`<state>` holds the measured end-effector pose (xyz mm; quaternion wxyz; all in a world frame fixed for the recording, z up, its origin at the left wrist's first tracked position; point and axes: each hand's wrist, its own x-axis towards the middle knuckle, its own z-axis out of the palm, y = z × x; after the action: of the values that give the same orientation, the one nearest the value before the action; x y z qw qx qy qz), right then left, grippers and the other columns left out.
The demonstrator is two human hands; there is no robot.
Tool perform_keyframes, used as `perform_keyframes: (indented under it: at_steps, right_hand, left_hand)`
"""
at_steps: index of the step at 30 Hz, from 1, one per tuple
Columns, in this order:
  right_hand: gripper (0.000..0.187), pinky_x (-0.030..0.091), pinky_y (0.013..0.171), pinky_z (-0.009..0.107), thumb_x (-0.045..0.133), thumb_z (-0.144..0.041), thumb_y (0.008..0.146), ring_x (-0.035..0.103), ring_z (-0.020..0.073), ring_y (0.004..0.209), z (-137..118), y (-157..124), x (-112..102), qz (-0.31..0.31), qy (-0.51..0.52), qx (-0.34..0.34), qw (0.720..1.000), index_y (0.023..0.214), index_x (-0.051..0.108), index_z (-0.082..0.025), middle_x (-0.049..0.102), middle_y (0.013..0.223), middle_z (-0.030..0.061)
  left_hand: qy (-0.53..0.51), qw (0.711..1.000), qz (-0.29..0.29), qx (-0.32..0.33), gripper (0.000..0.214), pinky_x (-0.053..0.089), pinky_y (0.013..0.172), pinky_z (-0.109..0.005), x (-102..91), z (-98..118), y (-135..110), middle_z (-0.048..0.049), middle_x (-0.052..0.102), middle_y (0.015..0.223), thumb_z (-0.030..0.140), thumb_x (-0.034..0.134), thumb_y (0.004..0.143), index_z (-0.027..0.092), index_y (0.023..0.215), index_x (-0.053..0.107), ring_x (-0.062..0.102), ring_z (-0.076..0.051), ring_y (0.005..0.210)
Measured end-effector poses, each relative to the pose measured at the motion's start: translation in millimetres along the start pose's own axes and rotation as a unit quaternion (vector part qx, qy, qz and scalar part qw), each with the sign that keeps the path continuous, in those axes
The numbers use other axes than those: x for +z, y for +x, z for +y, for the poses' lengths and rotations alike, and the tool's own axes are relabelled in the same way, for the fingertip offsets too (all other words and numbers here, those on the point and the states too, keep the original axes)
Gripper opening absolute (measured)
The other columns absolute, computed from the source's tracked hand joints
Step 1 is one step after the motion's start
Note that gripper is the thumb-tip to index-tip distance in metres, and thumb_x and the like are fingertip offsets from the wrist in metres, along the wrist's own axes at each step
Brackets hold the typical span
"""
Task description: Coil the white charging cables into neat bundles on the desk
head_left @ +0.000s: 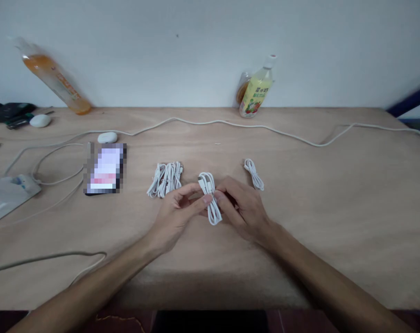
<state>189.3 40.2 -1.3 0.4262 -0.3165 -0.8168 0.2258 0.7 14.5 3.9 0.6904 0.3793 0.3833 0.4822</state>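
A coiled white charging cable [215,213] is held above the table between my two hands, its loops gathered at the middle and its plug end pointing away from me. My left hand [177,210] grips it from the left, thumb on top. From the other side, my right hand [242,203] pinches the bundle at its waist with thumb and forefinger; the tie there is mostly hidden by the fingertips. Several similar bundled white cables [166,178] lie side by side just beyond my left hand. One more bundled cable [254,174] rests beyond my right hand.
A phone [106,169] lies at left, near a white earbud case [107,137] and a plastic packet [9,194]. A long white cord [216,122] crosses the table [334,208]. An orange drink bottle [57,81] and a yellow-labelled bottle [257,90] stand by the wall.
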Motion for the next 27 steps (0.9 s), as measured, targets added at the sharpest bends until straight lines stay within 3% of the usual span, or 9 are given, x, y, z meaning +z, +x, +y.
perform_keyframes:
  at_steps: [9,17,23,27]
  right_hand:
    - [0.027,0.035,0.056,0.03,0.05,-0.021,0.11,0.044,0.0135,0.057,-7.2,-2.1,0.9,-0.015,0.066,0.086,0.994,0.083,0.05,-0.025,0.053,0.068,-0.0047]
    - [0.027,0.041,0.064,0.029,0.048,-0.033,0.115,0.051,0.0151,0.068,-6.1,-3.7,5.3,-0.031,0.203,0.14,0.969,0.09,0.056,-0.023,0.059,0.078,-0.0023]
    - [0.034,0.038,0.062,0.03,0.05,-0.037,0.114,0.043,0.0149,0.064,-5.5,-4.6,6.5,-0.034,0.234,0.186,0.954,0.082,0.051,-0.024,0.049,0.072,-0.0044]
    - [0.033,0.036,0.061,0.03,0.051,-0.034,0.112,0.042,0.0146,0.063,-5.8,-4.5,6.5,-0.028,0.239,0.186,0.953,0.081,0.051,-0.024,0.049,0.07,-0.0045]
  left_hand:
    - [-0.052,0.998,0.001,-0.036,0.029,0.062,0.077,-0.026,4.9,5.3,-1.3,-0.0063,0.08,0.099,0.021,0.097,0.079,0.015,0.101,0.081,0.074,-0.018,0.088]
    - [-0.085,0.994,-0.027,-0.066,0.037,0.065,0.076,-0.031,1.4,6.4,-0.2,-0.0106,0.081,0.111,0.021,0.097,0.078,0.015,0.111,0.083,0.076,-0.022,0.093]
    - [-0.045,0.998,-0.03,-0.045,0.029,0.065,0.076,-0.028,1.1,6.5,0.3,-0.0055,0.081,0.096,0.022,0.097,0.079,0.016,0.103,0.08,0.075,-0.019,0.087]
    - [-0.015,0.998,-0.055,-0.038,0.027,0.065,0.077,-0.028,-1.1,7.2,1.2,-0.0058,0.081,0.097,0.028,0.096,0.082,0.016,0.099,0.078,0.076,-0.019,0.088]
